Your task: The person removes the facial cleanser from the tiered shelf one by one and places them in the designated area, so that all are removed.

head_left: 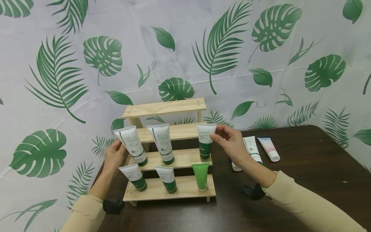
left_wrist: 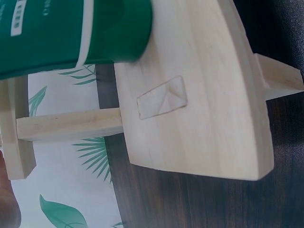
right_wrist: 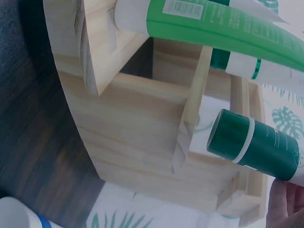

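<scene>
Your right hand [head_left: 233,143] pinches a white-and-green tube [head_left: 205,145] over the right end of the second-lowest step [head_left: 186,156] of the wooden stand [head_left: 165,108], behind the green tube [head_left: 201,176]. Your left hand [head_left: 112,155] is beside a tall tube [head_left: 131,145]; I cannot tell whether it grips anything. More tubes [head_left: 269,150] lie on the desk [head_left: 310,170].

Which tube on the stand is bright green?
The rightmost tube on the lowest shelf; the other tubes on the stand are white with dark green lower ends.
</scene>
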Tool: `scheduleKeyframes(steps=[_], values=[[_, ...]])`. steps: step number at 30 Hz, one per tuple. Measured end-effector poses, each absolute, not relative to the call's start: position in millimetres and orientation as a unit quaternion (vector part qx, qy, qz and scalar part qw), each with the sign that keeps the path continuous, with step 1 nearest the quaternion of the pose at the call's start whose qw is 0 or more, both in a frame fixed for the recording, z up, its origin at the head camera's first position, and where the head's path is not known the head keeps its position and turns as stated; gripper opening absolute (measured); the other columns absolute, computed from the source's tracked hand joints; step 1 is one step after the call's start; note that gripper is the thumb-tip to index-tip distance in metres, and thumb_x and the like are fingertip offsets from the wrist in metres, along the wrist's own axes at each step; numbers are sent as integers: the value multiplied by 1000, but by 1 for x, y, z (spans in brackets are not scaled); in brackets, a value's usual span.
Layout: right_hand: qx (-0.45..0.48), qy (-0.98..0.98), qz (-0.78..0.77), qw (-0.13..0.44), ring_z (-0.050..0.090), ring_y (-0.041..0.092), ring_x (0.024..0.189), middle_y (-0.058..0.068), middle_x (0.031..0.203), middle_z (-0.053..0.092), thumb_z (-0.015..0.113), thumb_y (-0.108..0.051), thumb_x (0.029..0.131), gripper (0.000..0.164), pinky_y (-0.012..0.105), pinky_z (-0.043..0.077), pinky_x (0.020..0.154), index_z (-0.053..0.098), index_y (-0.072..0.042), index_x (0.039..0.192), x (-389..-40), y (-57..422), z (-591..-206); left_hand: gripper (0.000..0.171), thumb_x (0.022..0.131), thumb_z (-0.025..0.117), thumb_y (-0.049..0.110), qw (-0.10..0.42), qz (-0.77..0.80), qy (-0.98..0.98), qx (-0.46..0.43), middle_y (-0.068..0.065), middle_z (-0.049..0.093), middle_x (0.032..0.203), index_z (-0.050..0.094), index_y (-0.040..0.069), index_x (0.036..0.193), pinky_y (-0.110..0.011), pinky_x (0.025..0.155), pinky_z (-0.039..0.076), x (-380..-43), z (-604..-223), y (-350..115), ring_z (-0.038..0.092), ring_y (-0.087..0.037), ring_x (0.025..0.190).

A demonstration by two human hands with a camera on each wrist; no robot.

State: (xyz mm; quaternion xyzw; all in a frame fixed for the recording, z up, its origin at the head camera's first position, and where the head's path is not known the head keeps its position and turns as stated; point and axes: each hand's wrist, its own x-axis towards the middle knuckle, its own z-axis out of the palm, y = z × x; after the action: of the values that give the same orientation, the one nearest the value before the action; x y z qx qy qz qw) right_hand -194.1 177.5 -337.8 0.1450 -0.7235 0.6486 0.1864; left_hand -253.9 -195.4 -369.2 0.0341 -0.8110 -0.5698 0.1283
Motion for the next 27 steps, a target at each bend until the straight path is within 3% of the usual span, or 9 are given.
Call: scheduleKeyframes(steps=[7,12,18,27], values=[[98,-730,652,180,56,7,83,-11,90,61,61,-7,91,24,17,52,75,56,8,108,-188,194,-331,43,94,57,27,146,-567,-810,28,2,62,113,55,7,132,-7,76,45,-255,-371,-196,54,12,87],[75,-726,662,173,56,9,87,-7,95,60,62,-15,91,24,18,52,79,57,0,110,-185,209,-329,43,94,57,28,144,-568,-810,29,6,62,110,54,7,132,-7,76,45,-255,-372,-196,54,11,87],[61,-704,682,189,55,9,87,-5,97,59,62,-16,91,13,16,52,78,60,-13,104,-185,230,-331,43,94,58,29,139,-566,-812,35,12,63,105,55,9,132,-7,75,45,-254,-372,-196,55,10,87],[3,-676,710,197,54,8,88,-5,97,59,65,-15,89,13,14,52,75,60,-14,101,-186,259,-338,45,95,56,32,136,-549,-824,36,-14,59,125,54,9,133,-5,76,43,-253,-368,-195,52,12,89]])
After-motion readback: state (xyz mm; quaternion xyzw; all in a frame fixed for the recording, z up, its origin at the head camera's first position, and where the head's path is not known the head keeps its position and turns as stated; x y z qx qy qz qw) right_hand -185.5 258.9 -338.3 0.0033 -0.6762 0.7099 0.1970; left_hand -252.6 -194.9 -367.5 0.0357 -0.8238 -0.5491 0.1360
